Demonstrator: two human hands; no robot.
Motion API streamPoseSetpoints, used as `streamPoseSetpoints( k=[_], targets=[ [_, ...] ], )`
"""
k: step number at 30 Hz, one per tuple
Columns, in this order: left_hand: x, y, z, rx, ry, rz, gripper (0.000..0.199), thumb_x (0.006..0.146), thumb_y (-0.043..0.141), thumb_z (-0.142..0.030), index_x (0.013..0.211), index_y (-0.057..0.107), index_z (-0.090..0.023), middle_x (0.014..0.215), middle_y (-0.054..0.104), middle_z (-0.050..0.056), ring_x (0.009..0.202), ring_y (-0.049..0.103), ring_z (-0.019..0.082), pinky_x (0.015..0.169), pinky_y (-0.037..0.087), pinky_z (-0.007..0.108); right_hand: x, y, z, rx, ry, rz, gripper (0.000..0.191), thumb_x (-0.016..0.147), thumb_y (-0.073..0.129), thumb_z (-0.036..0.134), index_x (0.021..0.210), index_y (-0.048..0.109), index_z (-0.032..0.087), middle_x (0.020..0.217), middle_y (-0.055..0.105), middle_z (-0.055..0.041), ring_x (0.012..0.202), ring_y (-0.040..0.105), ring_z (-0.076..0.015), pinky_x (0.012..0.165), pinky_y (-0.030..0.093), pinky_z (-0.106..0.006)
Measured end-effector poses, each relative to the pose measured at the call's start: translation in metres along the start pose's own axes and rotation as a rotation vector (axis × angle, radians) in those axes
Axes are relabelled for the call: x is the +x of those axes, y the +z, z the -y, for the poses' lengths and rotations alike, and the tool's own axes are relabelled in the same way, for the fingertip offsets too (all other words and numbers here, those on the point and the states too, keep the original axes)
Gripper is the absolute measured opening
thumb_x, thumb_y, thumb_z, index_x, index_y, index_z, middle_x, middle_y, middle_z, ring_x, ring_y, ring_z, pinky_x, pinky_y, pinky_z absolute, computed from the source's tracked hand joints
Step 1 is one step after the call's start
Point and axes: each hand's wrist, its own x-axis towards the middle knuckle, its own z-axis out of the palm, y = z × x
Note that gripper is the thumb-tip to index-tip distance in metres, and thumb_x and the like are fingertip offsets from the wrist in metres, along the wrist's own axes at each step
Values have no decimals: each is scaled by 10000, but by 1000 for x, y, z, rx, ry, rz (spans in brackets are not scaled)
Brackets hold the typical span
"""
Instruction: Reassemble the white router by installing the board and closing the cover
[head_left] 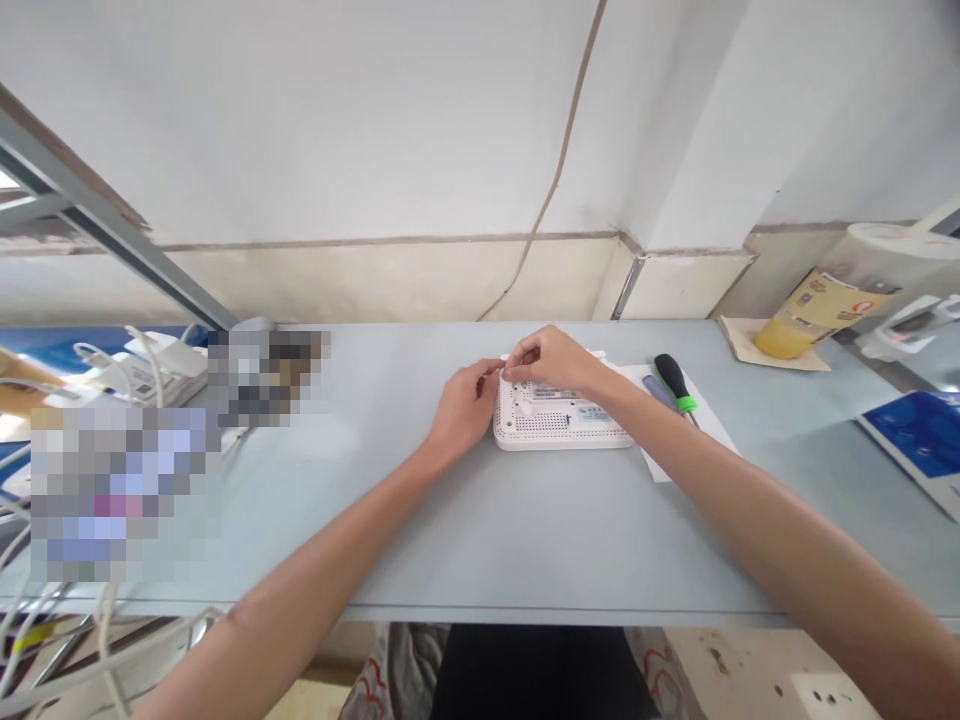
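Observation:
A white router-like device [541, 432], with rows of vent holes and printed labels, lies flat on the grey table [360, 520]. My left hand [463, 405] has its fingers curled against the device's left edge, near the far left corner. Over that same corner, the thumb and fingers of my right hand [551, 358] are pinched together. Whatever lies between those fingertips is too small to make out. My right forearm covers part of the device's right side. Just right of it, a black and green screwdriver [673, 383] rests on a white sheet of paper [712, 425].
A bottle of yellow drink [795, 320] stands on brown paper at the back right, near a blue and white packet [919, 430]. White adapters and cables [154, 365] crowd the left end beside a blurred-out area. A wall [360, 130] rises behind the table.

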Motion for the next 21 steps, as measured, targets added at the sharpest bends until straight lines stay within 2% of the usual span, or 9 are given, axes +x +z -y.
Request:
streamPoseSetpoints(
  k=[5, 9, 16, 21],
  targets=[
    [0, 0, 1, -10, -3, 10, 378, 1010, 443, -285, 1182, 774, -223, 1098, 802, 39, 882, 689, 204, 771, 514, 305, 10, 2, 0, 142, 142, -6, 103, 715, 786, 119, 656, 764, 199, 743, 761, -48, 789, 697, -186, 724, 532, -295],
    [1, -1, 2, 15, -16, 4, 384, 1015, 444, -367, 1069, 792, -212, 980, 786, 40, 819, 651, 208, 710, 490, 306, 16, 3, 1, 212, 211, -26, 153, 664, 803, 74, 622, 732, 203, 698, 751, -40, 772, 717, -197, 698, 549, -294],
    [4, -4, 7, -43, -3, 4, 398, 1006, 496, -487, 1012, 798, -229, 1015, 786, 34, 900, 665, 222, 769, 492, 310, 19, 5, 6, 235, 205, -46, 207, 640, 766, 19, 594, 706, 212, 625, 711, 3, 729, 704, -170, 688, 542, -263],
    [8, -5, 7, -58, -7, 1, 383, 985, 534, -486, 1094, 796, -230, 1068, 794, 36, 911, 660, 218, 816, 495, 318, 18, 5, 5, 258, 165, -97, 194, 670, 755, 12, 650, 710, 199, 652, 720, 4, 743, 715, -161, 729, 546, -266]
  ],
)
